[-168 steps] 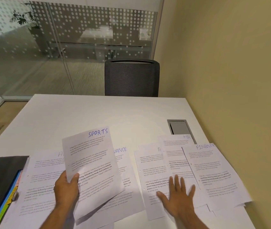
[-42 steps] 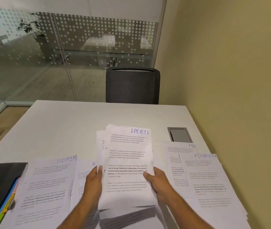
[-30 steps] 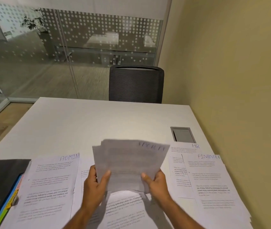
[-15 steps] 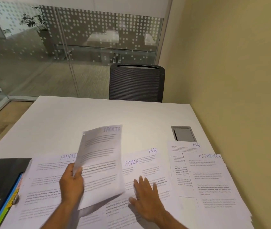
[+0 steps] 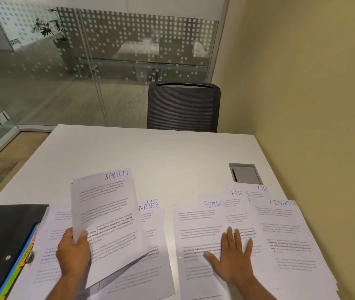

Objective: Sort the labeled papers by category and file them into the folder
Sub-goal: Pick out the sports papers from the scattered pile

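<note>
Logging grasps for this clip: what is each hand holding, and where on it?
Left hand grips the SPORTS sheets at their lower left edge. Right hand holds nothing, lying flat on the ADMIN paper.

left hand (image 5: 72, 254): raised, thumb and fingers pinching SPORTS sheets (image 5: 105, 224) at the lower left edge | right hand (image 5: 230, 258): palm down, fingers straight and spread, pressing flat on ADMIN sheet (image 5: 196, 234)
</note>
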Motion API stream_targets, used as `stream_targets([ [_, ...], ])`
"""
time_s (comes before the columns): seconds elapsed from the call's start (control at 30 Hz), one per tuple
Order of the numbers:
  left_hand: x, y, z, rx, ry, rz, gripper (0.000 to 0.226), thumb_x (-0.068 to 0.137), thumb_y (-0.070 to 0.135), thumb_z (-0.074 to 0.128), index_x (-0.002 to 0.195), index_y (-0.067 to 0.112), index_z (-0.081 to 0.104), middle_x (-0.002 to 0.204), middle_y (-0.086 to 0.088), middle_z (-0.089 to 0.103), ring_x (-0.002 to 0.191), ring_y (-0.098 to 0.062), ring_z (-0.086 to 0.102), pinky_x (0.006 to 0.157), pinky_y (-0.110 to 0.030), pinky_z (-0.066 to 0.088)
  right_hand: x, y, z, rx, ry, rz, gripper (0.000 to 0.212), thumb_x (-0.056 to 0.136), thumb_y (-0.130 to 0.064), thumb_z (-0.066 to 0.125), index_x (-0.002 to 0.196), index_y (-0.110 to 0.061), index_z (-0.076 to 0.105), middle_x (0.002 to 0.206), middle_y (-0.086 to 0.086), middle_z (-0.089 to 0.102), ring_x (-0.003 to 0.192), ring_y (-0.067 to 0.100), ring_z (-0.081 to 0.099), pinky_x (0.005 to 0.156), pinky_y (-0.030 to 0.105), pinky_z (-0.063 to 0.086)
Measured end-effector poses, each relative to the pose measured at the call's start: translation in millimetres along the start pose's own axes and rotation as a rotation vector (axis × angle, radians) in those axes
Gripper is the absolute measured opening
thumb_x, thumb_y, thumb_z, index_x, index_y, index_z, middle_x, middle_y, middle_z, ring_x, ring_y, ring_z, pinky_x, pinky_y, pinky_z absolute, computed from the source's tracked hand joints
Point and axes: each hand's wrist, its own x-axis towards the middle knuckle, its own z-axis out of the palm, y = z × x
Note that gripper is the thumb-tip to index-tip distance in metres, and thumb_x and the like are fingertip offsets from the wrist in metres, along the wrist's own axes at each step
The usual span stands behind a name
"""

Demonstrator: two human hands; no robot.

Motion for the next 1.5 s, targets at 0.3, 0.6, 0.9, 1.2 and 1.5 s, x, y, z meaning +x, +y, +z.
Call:
stream_targets([
  [0.3,-35,26,52,-0.215,-0.318,0.045,0.027,0.095,0.0,0.06,0.12,0.009,0.062,0.099,-0.004,0.069,0.09,-0.022,0.066,0.081,-0.027,0.051,3,-76,-55,1.245,-0.041,-0.103,0.072,0.085,-0.035,0.076,0.146,-0.019,0.04,0.141,0.005,0.055,0.124,0.018,0.058,0.092,0.018,0.049],
  [0.6,-47,10,74,0.167,-0.495,0.263,0.027,0.096,0.046,0.057,0.117,0.03,0.062,0.115,0.006,0.068,0.108,-0.019,0.064,0.086,-0.028,0.051,20,-56,-69,1.547,0.0,0.091,0.017,0.088,0.005,0.066,0.1,-0.005,0.073,0.094,0.008,0.078,0.082,0.02,0.075,0.074,0.031,0.059],
  [0.9,-61,-57,83,1.019,-0.786,0.735,0.101,0.081,0.09,0.025,0.158,0.029,0.002,0.162,0.007,-0.006,0.149,-0.03,-0.011,0.11,-0.051,-0.029,20,13,-66,1.671,0.16,0.368,0.025,0.094,-0.001,0.063,0.119,-0.001,0.064,0.102,0.013,0.069,0.073,0.022,0.062,0.053,0.022,0.053],
  [1.2,-84,-25,131,0.82,-1.056,0.697,0.088,0.089,0.077,0.033,0.148,0.047,-0.024,0.163,0.014,-0.016,0.147,-0.019,-0.025,0.112,-0.058,-0.023,16,17,-64,1.79,0.158,0.404,0.028,0.093,0.001,0.062,0.121,-0.002,0.065,0.108,0.009,0.072,0.095,0.028,0.068,0.096,0.047,0.05],
  [1.5,-44,-18,115,0.869,-0.425,0.23,0.08,0.066,0.061,0.079,0.124,0.022,0.038,0.12,0.003,0.047,0.113,-0.02,0.047,0.09,-0.035,0.045,18,35,-64,1.804,0.23,0.467,0.017,0.093,0.002,0.062,0.108,-0.004,0.067,0.09,0.004,0.076,0.09,0.028,0.068,0.093,0.048,0.052],
])
